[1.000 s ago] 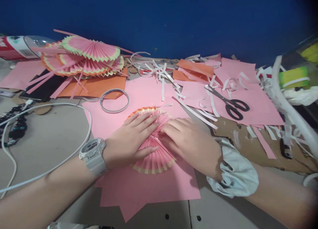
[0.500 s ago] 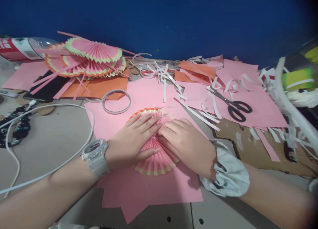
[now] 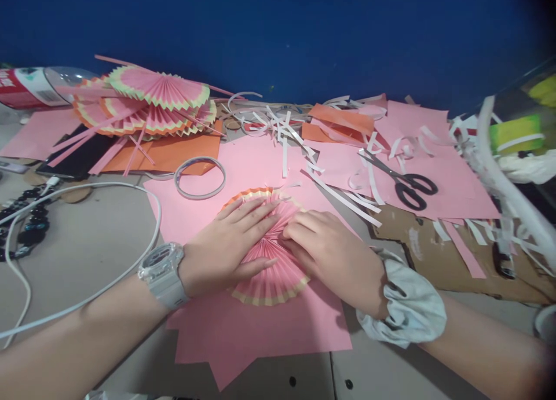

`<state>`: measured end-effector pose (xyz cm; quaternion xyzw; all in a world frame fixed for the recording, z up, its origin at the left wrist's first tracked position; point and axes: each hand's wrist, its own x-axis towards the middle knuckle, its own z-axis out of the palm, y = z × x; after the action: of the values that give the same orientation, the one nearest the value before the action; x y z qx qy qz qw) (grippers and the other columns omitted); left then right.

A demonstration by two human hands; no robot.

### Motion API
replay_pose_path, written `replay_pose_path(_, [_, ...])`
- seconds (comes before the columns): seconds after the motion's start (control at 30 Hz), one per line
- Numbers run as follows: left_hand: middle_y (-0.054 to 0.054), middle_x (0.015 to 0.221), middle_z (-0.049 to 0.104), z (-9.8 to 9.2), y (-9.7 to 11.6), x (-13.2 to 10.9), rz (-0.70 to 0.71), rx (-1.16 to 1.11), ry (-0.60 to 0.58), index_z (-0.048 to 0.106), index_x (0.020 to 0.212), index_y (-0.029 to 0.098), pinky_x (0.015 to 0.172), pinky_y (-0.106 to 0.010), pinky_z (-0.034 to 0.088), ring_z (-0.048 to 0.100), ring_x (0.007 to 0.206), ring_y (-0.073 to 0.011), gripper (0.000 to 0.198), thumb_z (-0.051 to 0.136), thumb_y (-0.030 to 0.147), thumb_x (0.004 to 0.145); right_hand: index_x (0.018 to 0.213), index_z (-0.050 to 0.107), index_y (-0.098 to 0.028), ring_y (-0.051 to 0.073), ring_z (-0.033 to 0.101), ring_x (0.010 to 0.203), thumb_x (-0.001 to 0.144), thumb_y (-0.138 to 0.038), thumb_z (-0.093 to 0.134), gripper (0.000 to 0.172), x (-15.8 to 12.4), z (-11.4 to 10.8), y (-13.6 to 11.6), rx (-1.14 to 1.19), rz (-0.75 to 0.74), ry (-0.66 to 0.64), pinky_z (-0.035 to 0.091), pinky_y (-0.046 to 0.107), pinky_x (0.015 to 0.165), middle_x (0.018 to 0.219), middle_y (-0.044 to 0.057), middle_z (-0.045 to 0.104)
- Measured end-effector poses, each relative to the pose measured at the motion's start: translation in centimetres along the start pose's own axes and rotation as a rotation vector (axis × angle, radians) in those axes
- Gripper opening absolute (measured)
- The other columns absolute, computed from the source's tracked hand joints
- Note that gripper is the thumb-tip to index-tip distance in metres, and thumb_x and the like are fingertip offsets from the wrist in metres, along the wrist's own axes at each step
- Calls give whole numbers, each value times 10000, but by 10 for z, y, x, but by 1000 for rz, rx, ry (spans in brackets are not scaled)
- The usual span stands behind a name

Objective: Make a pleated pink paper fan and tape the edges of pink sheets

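Note:
A round pleated paper rosette (image 3: 269,278), pink with pale yellow and orange edging, lies on pink paper sheets (image 3: 260,339). Flat across its left half rests my left hand (image 3: 234,235), fingers stretched out and thumb apart, pressing on the folds. My right hand (image 3: 328,243) is curled over the right half, its fingers bent together and closed against the pleats beside the centre. Both palms and part of the rosette's right side are hidden. A roll of tape (image 3: 200,197) sits just beyond my left hand.
Finished-looking pleated fans (image 3: 160,90) are stacked back left over orange paper (image 3: 174,151), near a plastic bottle (image 3: 26,87). Black scissors (image 3: 410,186) and white paper strips (image 3: 343,189) lie right. Cardboard (image 3: 417,243) is beside my right wrist. A white cable (image 3: 158,209) loops left.
My right hand has slid slightly right, away from my left fingertips, uncovering more of the rosette's centre. My left hand stays flat on the rosette. The whole view has shifted slightly.

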<state>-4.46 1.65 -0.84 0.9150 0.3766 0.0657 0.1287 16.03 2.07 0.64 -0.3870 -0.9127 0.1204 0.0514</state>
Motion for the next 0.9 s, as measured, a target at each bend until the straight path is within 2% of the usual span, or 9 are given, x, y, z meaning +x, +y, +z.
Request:
replay_pose_path(0.6, [-83,1479,243,-2,1,1,-13,-3,-21,272,1403,159,1109,-444,164,194,1356,-259,651,409,503,868,781,559,-178,178,547,793,853,-156,477,112,-26,-10,22,139,91,99,435,318,713,808,51,589])
replay_pose_path(0.77, [-61,1492,208,-3,1,1,-11,50,-49,263,1406,152,1115,-426,151,163,1365,-235,652,375,517,877,802,559,-179,164,547,814,858,-161,488,92,-30,-9,24,208,115,93,432,307,739,828,41,596])
replay_pose_path(0.9, [-57,1493,205,-4,1,1,-14,63,-54,270,1403,153,1117,-425,147,160,1366,-234,644,375,511,879,819,553,-184,144,542,822,874,-176,477,94,-38,-10,26,261,194,71,420,291,758,858,25,589])
